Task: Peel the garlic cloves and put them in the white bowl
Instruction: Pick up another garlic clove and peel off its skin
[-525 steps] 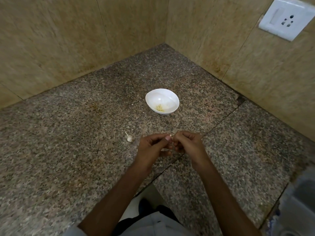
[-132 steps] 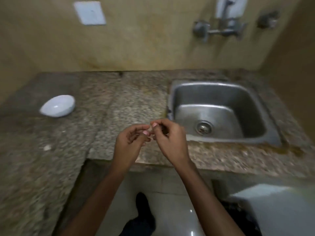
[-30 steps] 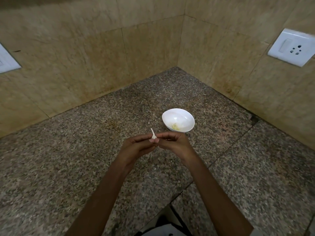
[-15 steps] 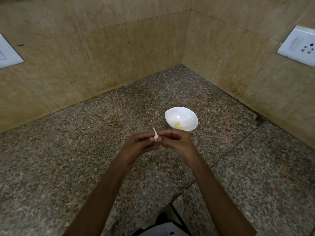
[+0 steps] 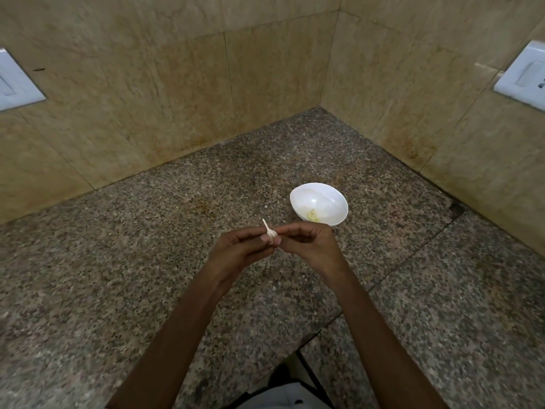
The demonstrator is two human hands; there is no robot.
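Both hands, the left hand (image 5: 241, 250) and the right hand (image 5: 306, 246), pinch one clove (image 5: 271, 233) between their fingertips; its skin looks still on. Just beyond this grip the bowl (image 5: 319, 207) already holds some peeled garlic, so peeling and dropping this clove is left.

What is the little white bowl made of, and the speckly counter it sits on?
The small white round bowl looks like glossy plastic or glazed ceramic; its smooth inside shines. The speckled brown-grey stone counter looks like polished granite: mottled grains and a seam between slabs.
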